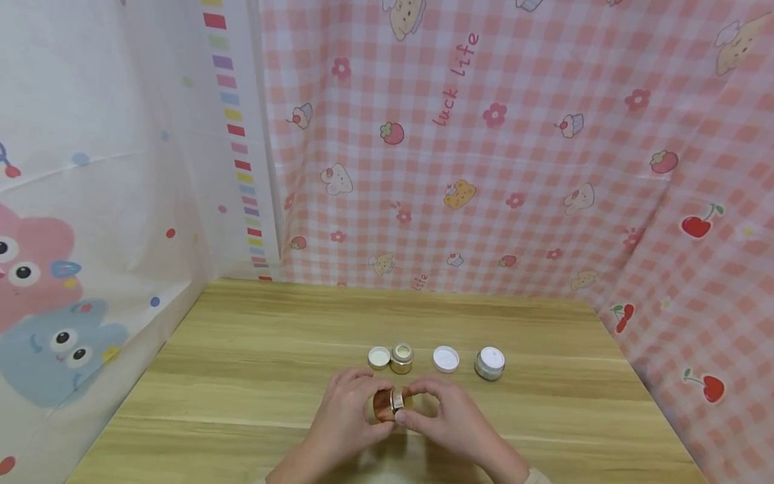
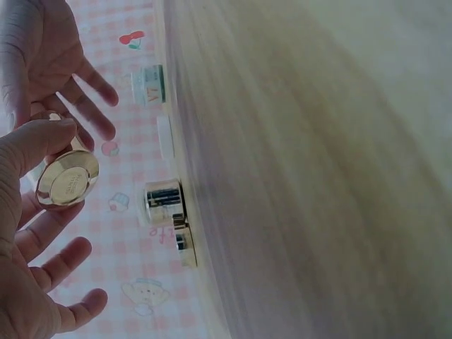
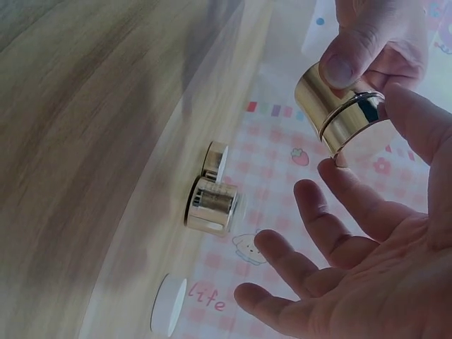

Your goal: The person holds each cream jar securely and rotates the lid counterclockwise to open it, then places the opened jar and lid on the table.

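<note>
Above the table, my left hand point(image 1: 351, 411) grips a shiny gold cosmetic jar point(image 1: 383, 405) between thumb and fingers. The jar is tipped sideways, and its round base point(image 2: 70, 180) with small engraved text faces the left wrist camera. My right hand point(image 1: 450, 411) pinches the jar's gold lid point(image 3: 359, 126) with thumb and index finger, its other fingers spread. Lid and jar body are together; whether they are screwed tight I cannot tell. Just beyond the hands, a smaller open gold jar point(image 1: 402, 363) stands beside its upturned lid point(image 1: 379, 358).
Farther right on the wooden table point(image 1: 272, 336) lie an upturned white lid point(image 1: 445, 359) and an open glass jar point(image 1: 490, 366) with white contents. A pink checked cloth point(image 1: 459, 154) hangs behind, and a white printed cloth point(image 1: 151, 215) on the left.
</note>
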Available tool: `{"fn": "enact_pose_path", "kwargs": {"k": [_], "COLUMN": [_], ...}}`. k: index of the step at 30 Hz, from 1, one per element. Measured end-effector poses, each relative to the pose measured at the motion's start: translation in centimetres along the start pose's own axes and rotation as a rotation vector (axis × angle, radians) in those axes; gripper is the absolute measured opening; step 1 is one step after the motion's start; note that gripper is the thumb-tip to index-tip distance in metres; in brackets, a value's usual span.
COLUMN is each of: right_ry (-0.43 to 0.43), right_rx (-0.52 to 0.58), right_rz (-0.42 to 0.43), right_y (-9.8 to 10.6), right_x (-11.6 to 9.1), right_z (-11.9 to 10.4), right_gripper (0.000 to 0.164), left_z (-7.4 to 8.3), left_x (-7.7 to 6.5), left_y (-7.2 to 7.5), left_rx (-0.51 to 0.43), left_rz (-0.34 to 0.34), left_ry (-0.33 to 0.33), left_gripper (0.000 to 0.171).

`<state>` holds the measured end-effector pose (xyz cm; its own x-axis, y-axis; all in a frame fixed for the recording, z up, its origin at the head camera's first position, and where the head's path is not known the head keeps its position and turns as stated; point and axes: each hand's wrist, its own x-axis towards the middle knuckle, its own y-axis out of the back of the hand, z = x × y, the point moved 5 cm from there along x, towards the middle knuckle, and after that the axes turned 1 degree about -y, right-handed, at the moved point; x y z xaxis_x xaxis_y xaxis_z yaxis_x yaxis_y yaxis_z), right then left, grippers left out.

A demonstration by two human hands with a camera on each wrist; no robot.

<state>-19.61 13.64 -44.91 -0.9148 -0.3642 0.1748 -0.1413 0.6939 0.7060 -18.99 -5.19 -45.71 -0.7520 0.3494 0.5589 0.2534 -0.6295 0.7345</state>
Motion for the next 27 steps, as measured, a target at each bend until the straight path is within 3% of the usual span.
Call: {"fn": "enact_pose_path", "kwargs": {"k": [27], "right_ry": [0.005], "right_rx": [0.032], "right_rz": [-0.004], "right_y": [0.41], "right_x": [-0.04], "right_z": [0.01], "right_gripper": [0.029], "left_z": [0.07], "left_x": [-0.09], "left_y": [0.10], "left_rx": [-0.008], "left_rz": [-0.005], "left_ry": [0.025], "left_gripper": [0.050]}}
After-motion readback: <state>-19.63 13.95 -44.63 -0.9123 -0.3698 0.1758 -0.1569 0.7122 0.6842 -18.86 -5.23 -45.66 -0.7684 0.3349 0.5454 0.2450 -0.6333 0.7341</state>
